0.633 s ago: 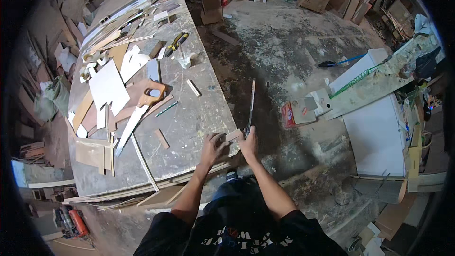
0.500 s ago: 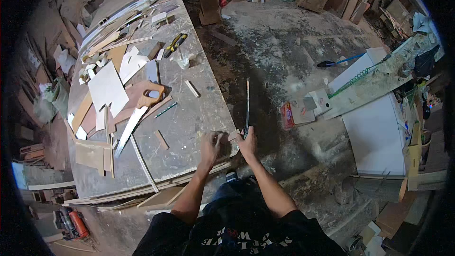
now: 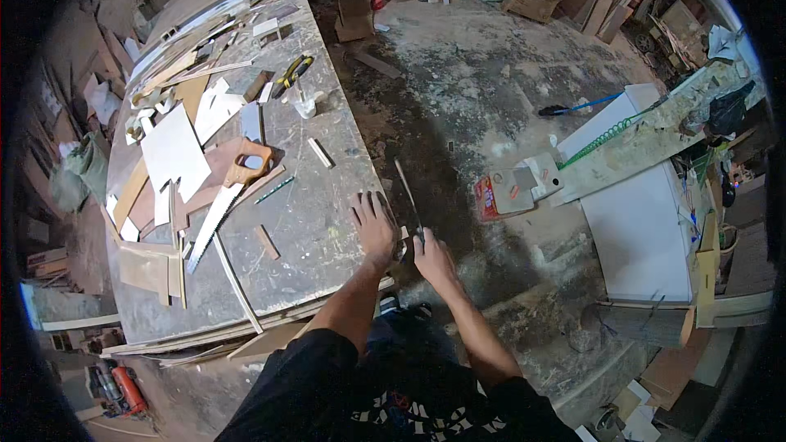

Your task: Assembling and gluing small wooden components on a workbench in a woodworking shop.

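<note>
My left hand (image 3: pixel 375 225) lies flat, fingers spread, near the right corner of the worktable (image 3: pixel 327 213). A small pale wood end (image 3: pixel 404 232) shows beside its thumb; the rest is hidden. My right hand (image 3: pixel 434 258) is closed round the near end of a long, thin, dark tool (image 3: pixel 408 192), seen edge-on past the table's side. Its exact kind cannot be made out. Left of my left hand on the table are a small wood strip (image 3: pixel 267 241), a green-and-white pencil-like stick (image 3: pixel 274 190) and a handsaw (image 3: pixel 219 213) with a wooden handle.
White board offcuts (image 3: pixel 176 151), yellow-black pliers (image 3: pixel 293 74) and a plastic cup (image 3: pixel 305 103) lie farther up the table. On the right stand a red-and-clear package (image 3: pixel 501 195), a green coiled hose (image 3: pixel 606 137) and a large white panel (image 3: pixel 639 237). A cardboard box (image 3: pixel 530 2) sits on the far floor.
My left hand has gone from a closed grip at the wood piece to lying flat with fingers spread. The right hand has lowered slightly, and its tool now tilts to the left.
</note>
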`<action>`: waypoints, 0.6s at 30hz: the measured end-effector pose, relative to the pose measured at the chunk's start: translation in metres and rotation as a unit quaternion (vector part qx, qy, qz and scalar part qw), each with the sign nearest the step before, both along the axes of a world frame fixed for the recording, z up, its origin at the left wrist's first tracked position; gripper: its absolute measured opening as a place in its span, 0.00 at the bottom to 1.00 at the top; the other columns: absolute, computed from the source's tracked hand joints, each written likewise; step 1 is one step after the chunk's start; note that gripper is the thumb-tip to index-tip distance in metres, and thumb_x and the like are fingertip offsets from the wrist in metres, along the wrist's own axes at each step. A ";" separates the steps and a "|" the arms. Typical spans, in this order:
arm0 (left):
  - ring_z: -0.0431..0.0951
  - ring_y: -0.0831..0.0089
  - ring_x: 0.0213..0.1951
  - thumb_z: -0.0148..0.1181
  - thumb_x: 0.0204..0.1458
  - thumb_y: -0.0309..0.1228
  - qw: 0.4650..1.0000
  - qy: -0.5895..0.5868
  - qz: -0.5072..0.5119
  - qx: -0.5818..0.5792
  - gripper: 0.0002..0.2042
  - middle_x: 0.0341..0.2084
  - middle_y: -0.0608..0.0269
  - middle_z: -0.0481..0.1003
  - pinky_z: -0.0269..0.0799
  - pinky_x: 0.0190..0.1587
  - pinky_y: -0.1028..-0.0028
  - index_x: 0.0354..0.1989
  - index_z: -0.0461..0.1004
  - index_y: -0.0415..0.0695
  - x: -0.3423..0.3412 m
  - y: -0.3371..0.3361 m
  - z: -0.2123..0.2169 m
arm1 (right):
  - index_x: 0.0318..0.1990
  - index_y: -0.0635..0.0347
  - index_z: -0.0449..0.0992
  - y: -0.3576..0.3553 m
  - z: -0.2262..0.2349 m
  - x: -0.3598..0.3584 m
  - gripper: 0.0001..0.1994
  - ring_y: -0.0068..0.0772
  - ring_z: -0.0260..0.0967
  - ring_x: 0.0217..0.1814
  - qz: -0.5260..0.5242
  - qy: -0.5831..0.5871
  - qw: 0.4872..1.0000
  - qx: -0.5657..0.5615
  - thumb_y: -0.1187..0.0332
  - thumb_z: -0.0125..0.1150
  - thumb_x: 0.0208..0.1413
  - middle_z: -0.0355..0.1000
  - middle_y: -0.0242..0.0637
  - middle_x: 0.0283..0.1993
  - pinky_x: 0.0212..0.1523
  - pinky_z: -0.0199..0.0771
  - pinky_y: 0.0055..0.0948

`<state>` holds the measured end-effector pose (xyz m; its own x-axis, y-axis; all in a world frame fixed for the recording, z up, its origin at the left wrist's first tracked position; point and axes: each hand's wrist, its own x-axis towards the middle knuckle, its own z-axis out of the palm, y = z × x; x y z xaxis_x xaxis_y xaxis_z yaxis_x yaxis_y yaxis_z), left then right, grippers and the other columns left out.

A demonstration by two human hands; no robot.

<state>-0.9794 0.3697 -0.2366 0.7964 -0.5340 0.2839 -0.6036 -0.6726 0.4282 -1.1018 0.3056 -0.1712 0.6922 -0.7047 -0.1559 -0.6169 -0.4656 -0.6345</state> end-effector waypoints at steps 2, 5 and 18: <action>0.45 0.45 0.65 0.49 0.47 0.30 1.000 0.013 0.011 0.000 0.31 0.60 0.42 0.53 0.38 0.65 0.51 0.61 0.50 0.33 0.001 -0.001 0.000 | 0.57 0.59 0.61 0.005 0.023 -0.013 0.21 0.62 0.69 0.36 0.052 0.099 0.993 0.035 0.61 0.48 0.58 0.70 0.62 0.33 0.38 0.68 0.51; 0.45 0.45 0.65 0.50 0.45 0.28 0.999 0.048 0.002 -0.024 0.34 0.61 0.41 0.51 0.39 0.65 0.54 0.62 0.48 0.31 0.004 -0.001 0.001 | 0.64 0.60 0.51 0.007 0.048 -0.025 0.29 0.62 0.69 0.36 0.146 0.153 0.976 0.049 0.67 0.46 0.55 0.70 0.63 0.34 0.40 0.69 0.50; 0.43 0.48 0.66 0.44 0.48 0.24 0.999 0.022 0.014 0.035 0.31 0.62 0.42 0.50 0.38 0.66 0.55 0.63 0.45 0.31 0.002 -0.007 0.005 | 0.65 0.70 0.45 0.017 0.062 -0.018 0.34 0.54 0.72 0.34 0.249 0.239 0.939 -0.003 0.76 0.47 0.48 0.73 0.57 0.33 0.36 0.71 0.44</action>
<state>-0.9769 0.3623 -0.2317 0.8227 -0.5284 0.2097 -0.5650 -0.7189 0.4050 -1.1199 0.3231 -0.1089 0.7882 -0.3142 -0.5291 -0.5355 -0.7739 -0.3381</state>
